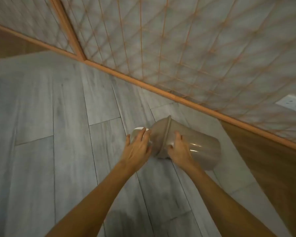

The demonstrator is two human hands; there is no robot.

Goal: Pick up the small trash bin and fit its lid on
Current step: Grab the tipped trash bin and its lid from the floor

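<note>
A small taupe plastic trash bin (200, 147) lies tipped on its side over the grey plank floor, its mouth pointing left. My right hand (179, 149) grips the bin around its rim band. A matching domed lid (159, 132) sits at the bin's mouth, and whether it is fully seated I cannot tell. My left hand (138, 147) is wrapped on the lid's narrow end, where a white part (139, 129) shows above my fingers. The picture is motion-blurred.
A wall with orange trim (143, 84) and a tiled diamond pattern runs diagonally behind the bin. A white wall socket (291, 103) is at the right edge. A brown wooden panel (272, 168) stands right of the bin. Grey plank floor (58, 134) spreads to the left.
</note>
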